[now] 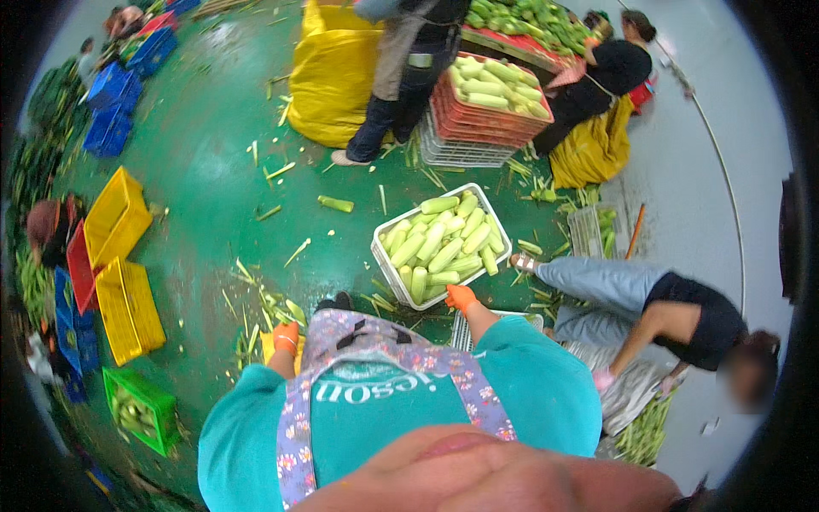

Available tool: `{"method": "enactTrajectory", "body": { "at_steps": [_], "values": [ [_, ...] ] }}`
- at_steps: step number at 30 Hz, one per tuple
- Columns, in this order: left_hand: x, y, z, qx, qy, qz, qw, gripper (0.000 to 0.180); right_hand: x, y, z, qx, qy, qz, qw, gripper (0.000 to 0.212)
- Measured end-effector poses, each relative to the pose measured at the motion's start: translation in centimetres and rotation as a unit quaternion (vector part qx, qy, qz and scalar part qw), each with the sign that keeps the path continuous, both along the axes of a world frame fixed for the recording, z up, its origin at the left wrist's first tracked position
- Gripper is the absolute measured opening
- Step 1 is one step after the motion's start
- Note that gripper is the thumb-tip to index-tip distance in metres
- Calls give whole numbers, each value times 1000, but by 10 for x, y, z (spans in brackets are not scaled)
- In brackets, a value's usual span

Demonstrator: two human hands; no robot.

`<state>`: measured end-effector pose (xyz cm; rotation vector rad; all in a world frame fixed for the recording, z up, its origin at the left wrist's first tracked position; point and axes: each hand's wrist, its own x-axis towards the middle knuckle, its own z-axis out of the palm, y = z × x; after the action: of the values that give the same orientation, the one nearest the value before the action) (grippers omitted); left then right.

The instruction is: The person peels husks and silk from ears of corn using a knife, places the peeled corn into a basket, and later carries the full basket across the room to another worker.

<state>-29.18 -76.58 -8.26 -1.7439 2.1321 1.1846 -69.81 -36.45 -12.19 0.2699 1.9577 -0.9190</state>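
A white plastic basket [380, 258] on the green floor is heaped with pale green ears that look like corn in the husk [444, 254]. My right hand [461, 298], in an orange glove, is closed at the near rim of this basket. Lower on my left side is my left hand [287, 334], gloved in orange too. Something yellow [269, 348] shows on both sides of the left wrist; its kind is unclear. The left fingers are too small and blurred to make out a grip.
Husk scraps [270, 311] litter the floor. A person [674, 307] bends at my right near a grey sack [627, 388]. Another stands ahead beside a yellow bag [333, 77] and stacked crates [490, 124]. Yellow crates [128, 311] and a green crate [162, 410] stand left.
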Motion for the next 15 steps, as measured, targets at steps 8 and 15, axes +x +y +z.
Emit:
{"method": "enactTrajectory", "body": {
  "at_steps": [8, 15],
  "values": [
    [131, -67, -117, 47, -219, -211, 951, 36, 23, -67, -23, -23, -109, 127, 986, 35],
    [195, -184, -195, 0, -151, -177, 973, 34, 17, -251, 1, -76, -21, 359, 930, 34]
  ]
}}
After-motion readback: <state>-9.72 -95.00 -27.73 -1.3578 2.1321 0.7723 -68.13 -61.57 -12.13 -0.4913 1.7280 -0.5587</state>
